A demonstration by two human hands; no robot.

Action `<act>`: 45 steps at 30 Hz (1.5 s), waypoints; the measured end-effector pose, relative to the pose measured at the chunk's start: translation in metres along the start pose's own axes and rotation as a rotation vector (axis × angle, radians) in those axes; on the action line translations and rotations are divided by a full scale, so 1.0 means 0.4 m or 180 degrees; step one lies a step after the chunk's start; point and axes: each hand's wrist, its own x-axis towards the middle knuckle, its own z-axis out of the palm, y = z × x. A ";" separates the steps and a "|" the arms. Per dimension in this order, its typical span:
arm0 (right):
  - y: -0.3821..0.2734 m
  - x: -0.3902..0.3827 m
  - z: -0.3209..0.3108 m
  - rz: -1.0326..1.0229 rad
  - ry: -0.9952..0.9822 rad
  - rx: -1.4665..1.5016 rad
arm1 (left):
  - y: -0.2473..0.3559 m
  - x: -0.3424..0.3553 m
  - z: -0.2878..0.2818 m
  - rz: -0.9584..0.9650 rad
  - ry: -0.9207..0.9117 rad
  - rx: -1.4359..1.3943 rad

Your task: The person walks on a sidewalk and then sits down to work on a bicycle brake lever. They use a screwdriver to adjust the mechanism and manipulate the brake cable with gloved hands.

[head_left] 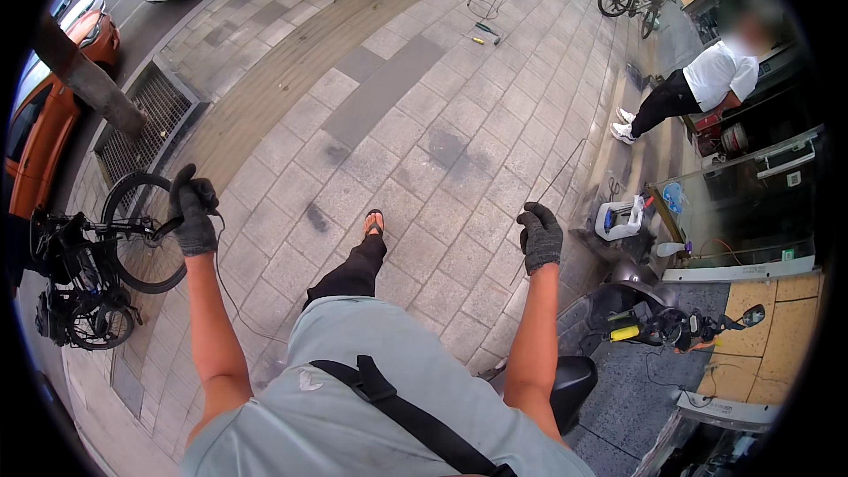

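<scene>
My left hand [193,216], in a dark grey knit glove, is raised at the left with its fingers curled round a thin dark cable [220,274]. From that hand the cable hangs in a loose curve past my forearm toward my shirt. On the right, my gloved right hand [541,240] is closed on a thin straight wire [563,173], which sticks out beyond the fingers up and to the right. A short length also shows below this hand. Whether the cable and the wire are one piece, I cannot tell.
A parked bicycle [146,234] stands left, near a tree trunk [93,79] and grate. Ahead are a stool [487,0] and tools [486,33] on the paving [424,185]. At right are a white tub [620,219], a scooter [636,300] and a person [707,79] by a doorway.
</scene>
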 end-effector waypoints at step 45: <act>-0.539 3.018 0.524 0.0806 -0.1060 -0.4244 | -1.228 1.807 2.078 -0.1304 0.1089 0.0788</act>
